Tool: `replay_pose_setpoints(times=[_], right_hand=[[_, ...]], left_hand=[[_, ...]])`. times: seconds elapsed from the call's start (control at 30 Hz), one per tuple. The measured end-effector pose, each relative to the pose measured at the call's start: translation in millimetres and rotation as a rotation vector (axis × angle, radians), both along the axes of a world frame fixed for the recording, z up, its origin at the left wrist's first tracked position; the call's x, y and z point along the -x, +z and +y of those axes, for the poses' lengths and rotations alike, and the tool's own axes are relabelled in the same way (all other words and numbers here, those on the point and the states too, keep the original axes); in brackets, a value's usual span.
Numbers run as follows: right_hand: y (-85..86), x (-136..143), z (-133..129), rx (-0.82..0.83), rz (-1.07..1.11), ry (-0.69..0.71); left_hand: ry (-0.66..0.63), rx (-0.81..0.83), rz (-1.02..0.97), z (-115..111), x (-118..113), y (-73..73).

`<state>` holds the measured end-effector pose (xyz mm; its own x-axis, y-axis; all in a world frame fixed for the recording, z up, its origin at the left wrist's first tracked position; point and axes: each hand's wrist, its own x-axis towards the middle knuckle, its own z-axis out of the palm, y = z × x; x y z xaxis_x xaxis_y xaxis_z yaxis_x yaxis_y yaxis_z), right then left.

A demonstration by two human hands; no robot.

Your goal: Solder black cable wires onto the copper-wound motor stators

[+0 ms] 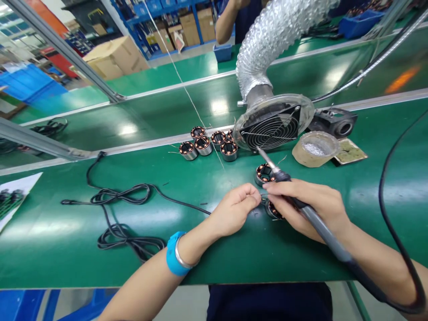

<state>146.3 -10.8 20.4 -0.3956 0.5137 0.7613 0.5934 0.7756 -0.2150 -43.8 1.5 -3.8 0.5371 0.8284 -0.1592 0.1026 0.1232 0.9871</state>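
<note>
My right hand [314, 203] is closed around a soldering iron [310, 218], its metal tip pointing up and left towards the fan grille. The thumb and forefinger of that hand also meet a thin wire [264, 195]. Opposite, my left hand [234, 209] pinches the wire's other side, fingertips together. A black cable [180, 203] runs across the bench and disappears under my left hand. One copper-wound stator [264, 174] stands just beyond my fingertips. A second stator [273, 211] sits below them, partly hidden by my right hand.
Several more stators [229, 150] stand behind, beside a round fume fan [272, 129] on a silver duct [257, 49]. To its right are a round tub [315, 149] and a square sponge tray [351, 151]. Coiled black cables [123, 238] lie left. Across the bench stands another person [227, 22].
</note>
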Motion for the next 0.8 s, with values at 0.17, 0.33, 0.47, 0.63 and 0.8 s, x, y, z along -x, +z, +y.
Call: replay_pose_setpoints(times=[0.17, 0.33, 0.47, 0.63, 0.8], right_hand=[[-4.2, 6.2, 6.4, -0.017, -0.007, 0.072], [-2.0, 2.5, -0.3, -0.006, -0.007, 0.050], [-2.2, 1.4, -3.2, 0.000, 0.003, 0.051], [-4.8, 2.0, -3.8, 0.038, 0.011, 0.054], [-9.1, 5.0, -4.1, 0.029, 0.021, 0.051]], left_hand=[[-0.091, -0.044, 0.058, -0.9, 7.8, 5.4], [-0.066, -0.183, 0.236, -2.2, 11.4, 14.8], [-0.018, -0.174, 0.250, -3.6, 11.2, 18.0], [-0.015, -0.089, 0.105, -4.6, 6.4, 13.6], [0.005, 0.212, -0.070, -3.7, 0.1, 11.8]])
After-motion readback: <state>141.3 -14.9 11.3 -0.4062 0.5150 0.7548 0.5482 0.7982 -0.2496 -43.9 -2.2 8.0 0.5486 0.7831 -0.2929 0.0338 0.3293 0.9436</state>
